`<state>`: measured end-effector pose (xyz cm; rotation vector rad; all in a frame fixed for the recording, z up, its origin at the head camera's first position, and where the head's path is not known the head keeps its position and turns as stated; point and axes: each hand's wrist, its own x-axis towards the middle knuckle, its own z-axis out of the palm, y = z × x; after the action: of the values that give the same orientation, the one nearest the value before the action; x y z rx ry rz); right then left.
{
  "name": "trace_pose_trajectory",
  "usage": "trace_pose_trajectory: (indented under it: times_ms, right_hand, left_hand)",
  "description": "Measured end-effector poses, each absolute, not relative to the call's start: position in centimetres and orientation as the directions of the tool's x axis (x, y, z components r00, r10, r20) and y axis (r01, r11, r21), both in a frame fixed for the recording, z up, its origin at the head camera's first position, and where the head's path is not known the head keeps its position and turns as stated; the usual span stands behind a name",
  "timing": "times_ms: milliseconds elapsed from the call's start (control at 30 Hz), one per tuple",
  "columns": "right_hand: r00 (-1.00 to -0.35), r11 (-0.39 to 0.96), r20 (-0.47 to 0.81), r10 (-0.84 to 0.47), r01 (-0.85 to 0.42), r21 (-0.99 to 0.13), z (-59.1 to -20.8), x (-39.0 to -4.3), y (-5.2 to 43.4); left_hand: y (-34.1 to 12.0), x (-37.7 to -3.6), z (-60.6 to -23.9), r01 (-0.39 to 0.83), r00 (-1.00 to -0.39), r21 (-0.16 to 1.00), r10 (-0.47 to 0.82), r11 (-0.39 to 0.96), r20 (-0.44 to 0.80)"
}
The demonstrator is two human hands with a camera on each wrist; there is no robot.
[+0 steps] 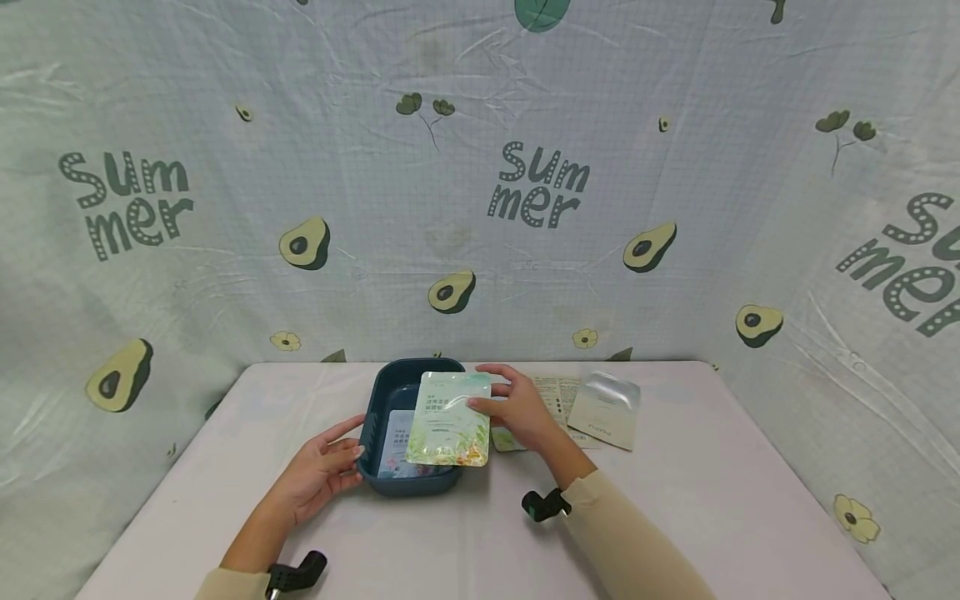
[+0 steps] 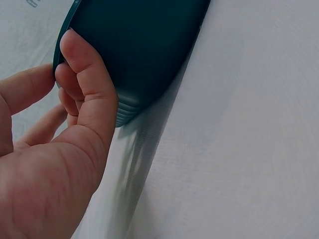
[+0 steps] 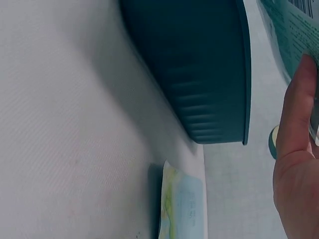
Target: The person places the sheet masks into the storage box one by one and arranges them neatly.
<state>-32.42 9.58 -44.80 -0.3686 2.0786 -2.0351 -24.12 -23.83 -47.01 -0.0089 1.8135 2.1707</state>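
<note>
A dark blue basin (image 1: 408, 485) sits mid-table; its outer wall fills the left wrist view (image 2: 144, 45) and shows in the right wrist view (image 3: 199, 64). My left hand (image 1: 352, 446) grips its near left corner, fingers (image 2: 84, 74) curled against the wall and thumb by the rim. My right hand (image 1: 495, 400) pinches the right edge of a pale green sachet (image 1: 450, 417) and holds it over the basin; its printed back (image 3: 289, 30) shows above my fingers (image 3: 299, 99). A bluish sachet (image 1: 396, 450) lies inside the basin.
Right of the basin lie another green sachet (image 1: 506, 439) (image 3: 182, 209), partly under my right hand, a printed pale sachet (image 1: 558, 396) and a silver sachet (image 1: 606, 410). The white table (image 1: 712, 500) is backed by an avocado-print cloth (image 1: 540, 192).
</note>
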Motion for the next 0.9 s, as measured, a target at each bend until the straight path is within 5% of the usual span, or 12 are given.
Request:
trace_pose_trajectory:
  times_ms: [900]
  right_hand:
    - [-0.928,0.1,-0.07,-0.366,0.036,-0.994,-44.4,-34.3,6.7]
  left_hand:
    - [-23.8,-24.1,-47.2,-0.241,-0.95,0.959,0.237,-0.15,-0.201]
